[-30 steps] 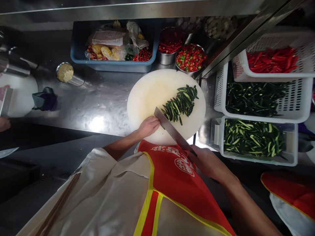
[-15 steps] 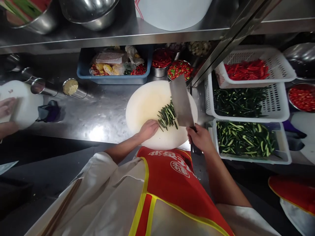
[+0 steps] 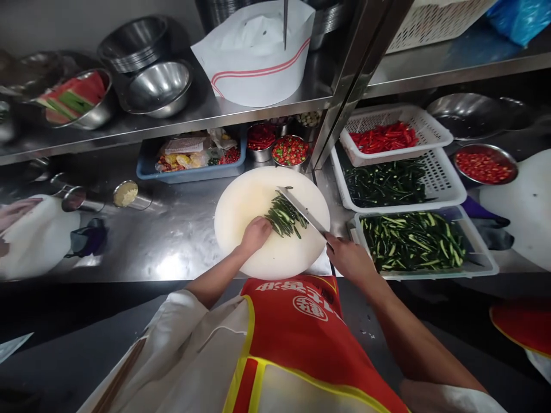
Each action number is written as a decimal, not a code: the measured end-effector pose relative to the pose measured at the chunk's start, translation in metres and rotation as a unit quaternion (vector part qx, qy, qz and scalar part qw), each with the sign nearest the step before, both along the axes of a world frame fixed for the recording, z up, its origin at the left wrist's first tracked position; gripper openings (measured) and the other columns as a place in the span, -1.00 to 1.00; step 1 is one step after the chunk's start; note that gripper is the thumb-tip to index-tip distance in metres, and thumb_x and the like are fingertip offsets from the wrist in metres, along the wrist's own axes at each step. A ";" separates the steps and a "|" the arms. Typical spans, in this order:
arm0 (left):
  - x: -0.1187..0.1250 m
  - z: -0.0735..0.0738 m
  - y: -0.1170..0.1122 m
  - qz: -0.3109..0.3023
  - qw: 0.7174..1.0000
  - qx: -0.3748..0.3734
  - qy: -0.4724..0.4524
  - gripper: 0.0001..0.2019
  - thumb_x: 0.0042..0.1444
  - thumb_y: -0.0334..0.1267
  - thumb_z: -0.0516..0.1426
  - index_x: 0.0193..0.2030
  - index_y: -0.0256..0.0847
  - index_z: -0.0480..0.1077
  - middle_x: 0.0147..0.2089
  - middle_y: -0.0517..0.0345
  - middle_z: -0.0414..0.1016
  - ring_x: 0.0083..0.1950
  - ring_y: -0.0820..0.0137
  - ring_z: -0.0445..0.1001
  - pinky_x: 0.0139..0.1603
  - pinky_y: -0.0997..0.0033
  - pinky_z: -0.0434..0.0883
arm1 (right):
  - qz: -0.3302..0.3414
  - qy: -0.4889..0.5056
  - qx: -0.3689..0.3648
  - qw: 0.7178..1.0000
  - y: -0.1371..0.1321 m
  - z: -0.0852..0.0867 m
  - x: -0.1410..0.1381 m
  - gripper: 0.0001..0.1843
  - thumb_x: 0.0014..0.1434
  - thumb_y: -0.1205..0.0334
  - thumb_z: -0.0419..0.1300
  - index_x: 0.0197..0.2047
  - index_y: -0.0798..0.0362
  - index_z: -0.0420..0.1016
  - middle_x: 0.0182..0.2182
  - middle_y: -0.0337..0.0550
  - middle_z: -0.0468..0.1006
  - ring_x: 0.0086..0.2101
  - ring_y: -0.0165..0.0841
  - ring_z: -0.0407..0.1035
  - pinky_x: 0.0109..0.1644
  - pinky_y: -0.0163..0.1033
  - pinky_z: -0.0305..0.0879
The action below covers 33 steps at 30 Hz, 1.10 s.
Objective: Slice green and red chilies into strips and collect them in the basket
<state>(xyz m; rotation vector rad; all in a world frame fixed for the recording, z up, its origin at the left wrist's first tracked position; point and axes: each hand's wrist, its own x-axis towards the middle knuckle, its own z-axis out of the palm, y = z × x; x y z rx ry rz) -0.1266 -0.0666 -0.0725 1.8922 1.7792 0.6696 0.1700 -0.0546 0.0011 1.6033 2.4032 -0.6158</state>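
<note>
On a round white cutting board (image 3: 235,201) lies a small pile of sliced green chili peppers (image 3: 282,215). My right hand (image 3: 350,258) is wrapped round the handle of a cleaver (image 3: 303,210). The blade is seen nearly edge-on, slanting across the upper right side of the pile, its tip towards the back of the board. My left hand (image 3: 257,232) rests on the board with curled fingers pressed against the left edge of the chili pieces. Its fingertips are partly hidden.
At right stand a clear tub of cut green chilies (image 3: 413,244), a white basket of green chilies (image 3: 387,180) and a basket of red peppers (image 3: 387,137). A blue bin (image 3: 189,172) sits behind. A steel shelf (image 3: 172,129) overhangs the counter. Another person's hand (image 3: 17,212) is far left.
The cleaver has come down and left, from broad side showing beside the pile to edge-on over it. My left hand stays at the pile. The view has tilted up, showing more shelf.
</note>
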 end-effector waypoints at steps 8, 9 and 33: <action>-0.007 0.007 0.008 0.078 0.996 0.047 -0.012 -0.90 0.22 -0.27 0.13 -0.21 -0.22 0.43 -0.13 0.05 0.42 -0.03 0.32 0.44 0.04 0.24 0.43 | -0.261 0.306 -0.197 0.894 -0.035 -0.008 0.033 -0.73 0.18 -0.03 0.06 -0.37 -0.01 0.34 -0.66 -0.30 0.41 -0.61 -0.37 0.31 -0.47 -0.28 0.19; -0.009 0.011 0.013 0.062 0.997 0.054 0.002 -0.83 0.20 -0.20 0.16 -0.13 -0.21 0.43 -0.03 0.00 0.42 0.06 0.28 0.41 0.12 0.18 0.40 | -0.310 0.345 -0.229 0.856 -0.040 -0.013 0.038 -0.71 0.16 -0.05 0.09 -0.41 -0.02 0.29 -0.68 -0.33 0.36 -0.64 -0.39 0.27 -0.52 -0.28 0.18; 0.027 0.019 0.058 -0.085 0.982 -0.049 0.161 -0.15 -0.05 0.08 0.28 0.37 -0.07 0.10 0.29 -0.07 0.19 0.27 0.01 0.18 0.28 -0.02 0.16 | -0.381 0.533 -0.390 0.647 -0.071 -0.053 -0.005 -0.69 0.01 0.02 0.25 -0.43 0.00 0.22 -0.64 -0.39 0.36 -0.72 -0.51 0.19 -0.67 -0.35 0.15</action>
